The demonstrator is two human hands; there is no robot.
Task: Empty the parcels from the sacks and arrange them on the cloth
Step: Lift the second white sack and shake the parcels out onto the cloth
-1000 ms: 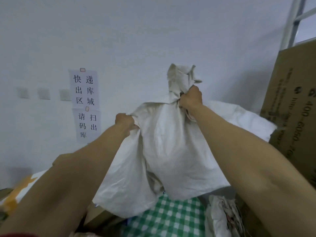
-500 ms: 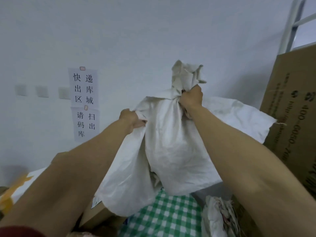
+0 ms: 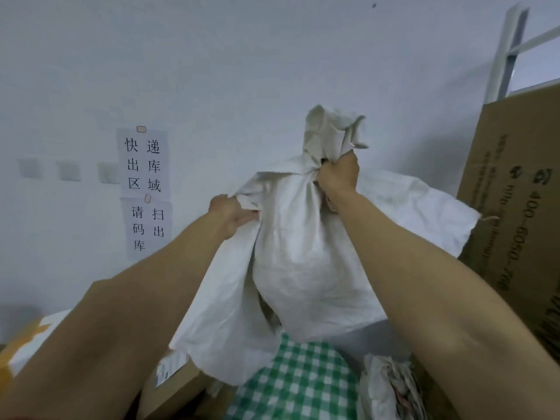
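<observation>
The white sack (image 3: 303, 268) is hanging in the middle of the view, up in the air above the green checked cloth (image 3: 297, 377). Its long side is running up and down, from 12 o'clock to 6 o'clock. The right hand (image 3: 336, 174) is squeezing the bunched top of the sack at 12 o'clock, so it is the higher hand. The left hand (image 3: 233, 213) is gripping a fold of the sack at 9 o'clock, a bit lower. The loose end is pointing down at the cloth.

The sack is looking puffy in the middle, so something may be sitting inside, but I cannot see in. I think shaking the top would tip it out.

A brown parcel (image 3: 178, 386) is lying at 7 o'clock, partly under the sack. A crumpled bag (image 3: 385, 386) is lying at 5 o'clock. A big cardboard box (image 3: 515, 207) is standing at 3 o'clock.
</observation>
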